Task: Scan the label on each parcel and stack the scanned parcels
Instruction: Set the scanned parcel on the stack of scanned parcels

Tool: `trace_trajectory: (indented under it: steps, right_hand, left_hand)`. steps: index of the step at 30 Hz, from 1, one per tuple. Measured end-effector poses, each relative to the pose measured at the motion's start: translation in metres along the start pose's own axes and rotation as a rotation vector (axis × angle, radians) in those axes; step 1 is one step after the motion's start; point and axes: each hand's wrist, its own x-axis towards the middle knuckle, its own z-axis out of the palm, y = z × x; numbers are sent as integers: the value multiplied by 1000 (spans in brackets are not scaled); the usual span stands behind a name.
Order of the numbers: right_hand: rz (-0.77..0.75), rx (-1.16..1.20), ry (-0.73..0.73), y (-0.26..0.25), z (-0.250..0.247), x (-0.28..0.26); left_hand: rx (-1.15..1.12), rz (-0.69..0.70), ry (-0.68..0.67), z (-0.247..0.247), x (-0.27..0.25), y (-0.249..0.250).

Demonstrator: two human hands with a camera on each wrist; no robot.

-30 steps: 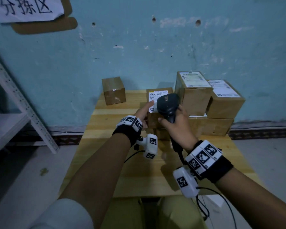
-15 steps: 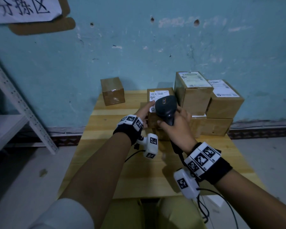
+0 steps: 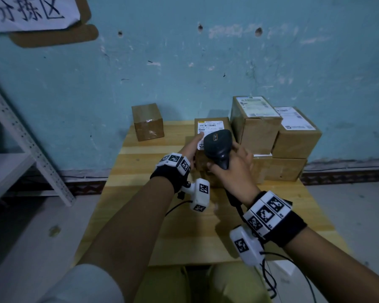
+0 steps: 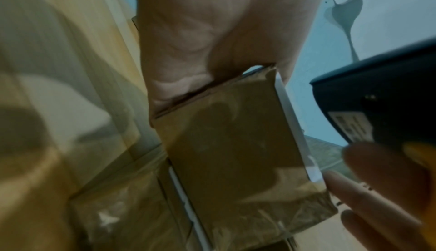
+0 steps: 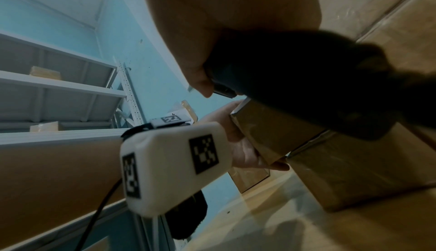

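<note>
In the head view my left hand (image 3: pixel 192 147) grips the left side of a brown parcel (image 3: pixel 212 122), index finger lying on its white label (image 3: pixel 208 127). The parcel is tilted up, over another box (image 3: pixel 206 174) on the wooden table (image 3: pixel 140 169). My right hand (image 3: pixel 232 165) grips a black corded scanner (image 3: pixel 217 145), its head close over the label's lower right. The left wrist view shows my palm (image 4: pixel 200 40) on the parcel (image 4: pixel 235 143), with the scanner (image 4: pixel 389 106) at right. The right wrist view shows the scanner handle (image 5: pixel 306 79) and the left hand (image 5: pixel 240 143) holding the parcel (image 5: pixel 271 130).
Labelled parcels are stacked at back right: a tall one (image 3: pixel 256 127), one beside it (image 3: pixel 295 136), flatter boxes below (image 3: pixel 282 169). A small unlabelled box (image 3: pixel 148 122) stands at back left. A grey metal shelf (image 3: pixel 20 138) is left of the table. The blue wall is just behind.
The scanner head has dipped slightly lower over the label. Both hands keep their grips and have barely moved.
</note>
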Motion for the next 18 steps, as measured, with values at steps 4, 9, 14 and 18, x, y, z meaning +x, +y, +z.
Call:
trace_trajectory:
  steps: [4,9,14,18]
  right_hand:
    - [-6,9,-4,2,2,1]
    - [-4,-18,-41,4,3,3]
    - [-19,-12,-45,4,4,2]
    - [-56,-7,-15,0,5,1]
  left_hand:
    - [3,47,-18,0,8,-5]
    - [-48,77,-46,0,12,-7]
    - [-14,103,-51,-1,13,-9]
    - [37,93,-67,-9,10,-6]
